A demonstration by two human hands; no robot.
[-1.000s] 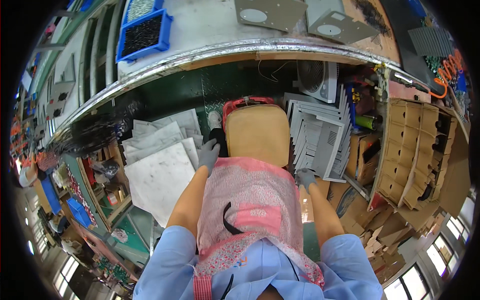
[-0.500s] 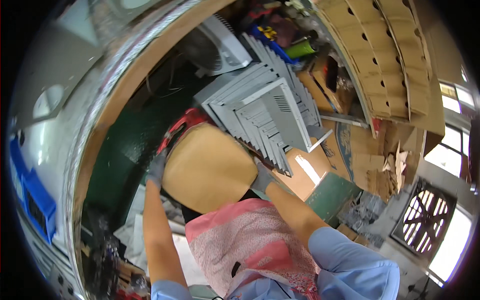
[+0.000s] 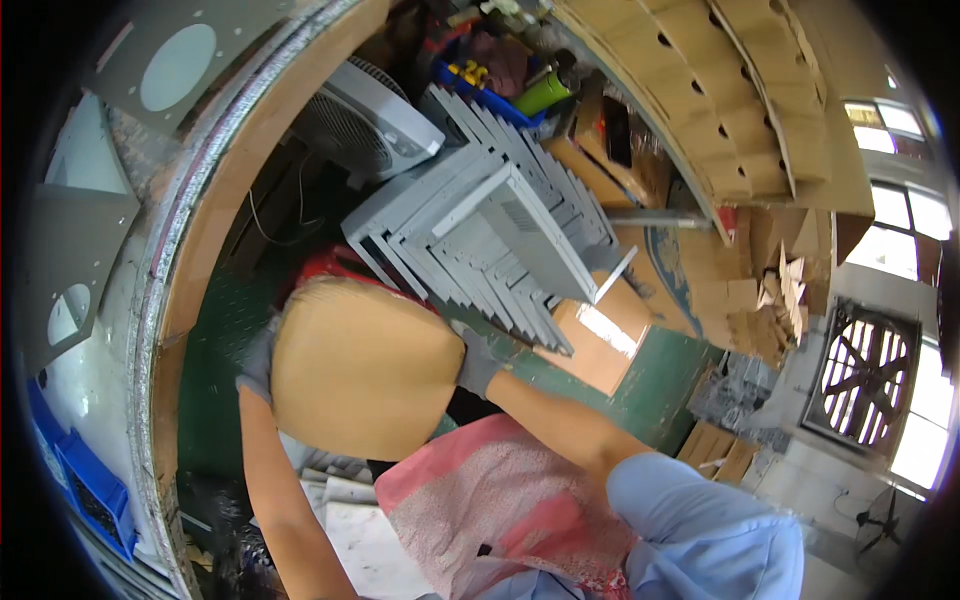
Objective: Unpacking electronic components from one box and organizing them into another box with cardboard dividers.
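Between my two grey-gloved hands is a stool with a tan, rounded-square seat. My left hand is closed on its left edge, and my right hand grips the right edge. Both sets of fingertips go out of sight behind the rim. Beyond the seat's far edge shows a red part, mostly hidden; whether it belongs to the stool I cannot tell. A patterned pink cloth covers my lap close to the near edge.
Stacked grey metal frames stand just beyond the stool, beside a grey box fan. On the left runs a wood-edged workbench with cut metal plates. Cardboard dividers rise at far right, above a green floor. White slabs lie below the stool.
My hands and the stool have moved left in the picture. The surroundings have shifted left too, as the view turned. Both hands keep their hold on the seat.
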